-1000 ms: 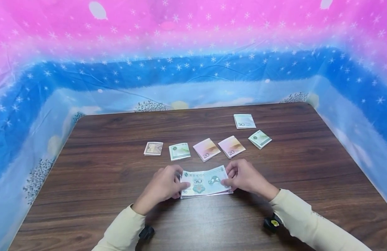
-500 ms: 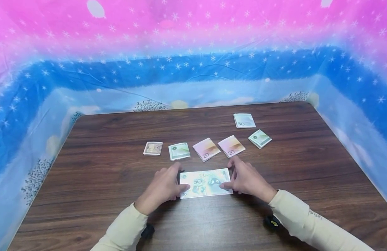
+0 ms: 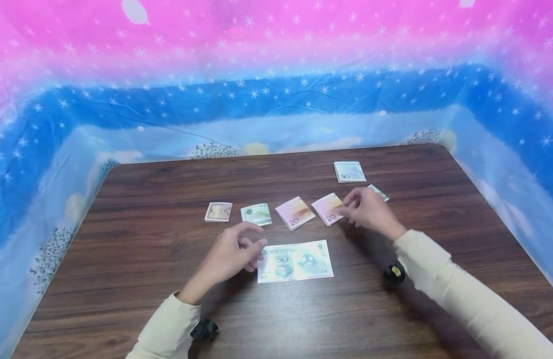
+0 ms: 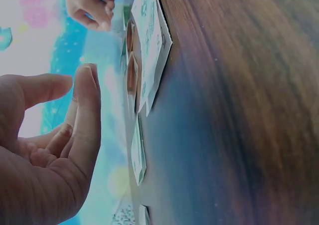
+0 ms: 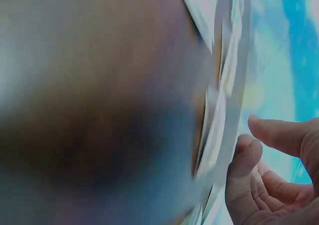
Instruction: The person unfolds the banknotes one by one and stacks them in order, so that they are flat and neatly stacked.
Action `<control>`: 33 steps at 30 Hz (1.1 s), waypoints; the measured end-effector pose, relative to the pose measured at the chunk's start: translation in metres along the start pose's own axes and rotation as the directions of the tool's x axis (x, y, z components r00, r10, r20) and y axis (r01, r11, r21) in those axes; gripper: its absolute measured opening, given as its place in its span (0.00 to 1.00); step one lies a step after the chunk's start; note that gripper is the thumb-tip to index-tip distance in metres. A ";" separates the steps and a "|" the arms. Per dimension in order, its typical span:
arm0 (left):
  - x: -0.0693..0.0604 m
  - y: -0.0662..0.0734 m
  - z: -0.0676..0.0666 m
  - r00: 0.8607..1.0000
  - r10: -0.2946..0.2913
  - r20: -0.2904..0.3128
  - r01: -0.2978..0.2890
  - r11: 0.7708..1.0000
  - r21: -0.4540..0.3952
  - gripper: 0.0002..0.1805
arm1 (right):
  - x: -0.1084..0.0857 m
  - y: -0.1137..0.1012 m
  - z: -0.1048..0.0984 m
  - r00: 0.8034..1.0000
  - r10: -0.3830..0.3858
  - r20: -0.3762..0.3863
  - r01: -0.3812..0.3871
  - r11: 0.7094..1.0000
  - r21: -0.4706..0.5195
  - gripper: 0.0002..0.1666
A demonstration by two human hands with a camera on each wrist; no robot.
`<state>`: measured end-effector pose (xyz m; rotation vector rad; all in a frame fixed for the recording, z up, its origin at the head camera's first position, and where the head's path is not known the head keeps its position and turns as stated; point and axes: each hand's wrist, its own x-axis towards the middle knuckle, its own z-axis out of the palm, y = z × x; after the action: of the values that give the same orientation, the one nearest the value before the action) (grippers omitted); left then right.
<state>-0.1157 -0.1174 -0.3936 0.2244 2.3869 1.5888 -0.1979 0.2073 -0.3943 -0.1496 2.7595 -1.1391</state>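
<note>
Green-white 50 note (image 3: 295, 262) lies unfolded on the wood-grain surface (image 3: 169, 259), crease across its middle. Left grip (image 3: 233, 252): released, fingers loosely bent, at the note's left end, nothing held. Right grip (image 3: 366, 209): also released, nothing pinched, by the right-hand folded 20 note (image 3: 326, 209); can't tell if I'm touching it. Other folded 20 note (image 3: 294, 213) sits just left of that one. Further left: green folded note (image 3: 256, 214), then brown folded note (image 3: 218, 212). Far side: folded 50 note (image 3: 350, 171). Behind my right fingers: second green folded note (image 3: 380, 192), partly hidden.
</note>
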 end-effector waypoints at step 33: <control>0.000 -0.001 -0.001 0.999 -0.045 0.018 0.046 0.994 -0.098 0.17 | 0.095 0.025 -0.016 0.879 0.364 -0.308 -0.400 0.914 -0.062 0.36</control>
<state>-0.1162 -0.1190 -0.3944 0.1614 2.2783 1.6719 -0.2952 0.2219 -0.4109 0.5752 2.9171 -0.9446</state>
